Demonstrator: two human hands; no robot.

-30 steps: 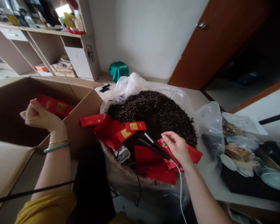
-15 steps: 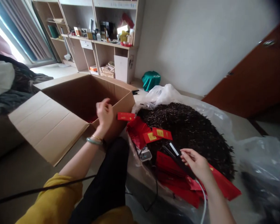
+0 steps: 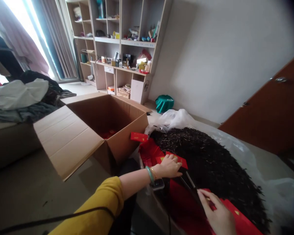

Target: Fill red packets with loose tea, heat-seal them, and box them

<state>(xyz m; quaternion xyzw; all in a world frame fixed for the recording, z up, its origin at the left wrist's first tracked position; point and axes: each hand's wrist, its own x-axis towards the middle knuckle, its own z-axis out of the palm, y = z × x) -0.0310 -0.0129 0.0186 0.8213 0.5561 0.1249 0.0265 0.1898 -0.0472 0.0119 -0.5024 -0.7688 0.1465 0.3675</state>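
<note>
My left hand [image 3: 169,166] rests on the red packets with gold labels [image 3: 149,151] at the near edge of the heap of dark loose tea leaves [image 3: 210,163]. My right hand [image 3: 218,212] pinches the edge of a red packet [image 3: 237,218], close to a black flat-iron tool [image 3: 189,181] lying on the packets. Both of its arms are partly hidden. A small grey device [image 3: 158,184] sits just below my left wrist.
An open cardboard box [image 3: 127,143] with red packets inside [image 3: 107,133] stands left of the tea. Clear plastic sheeting [image 3: 176,119] lies under the heap. Behind are a green cloth bundle [image 3: 164,103], loaded shelves [image 3: 117,42] and a brown door [image 3: 264,120].
My left hand has moved out from above the box, down and right, onto the red packets. The view has swung left and upward. The box now shows red packets inside.
</note>
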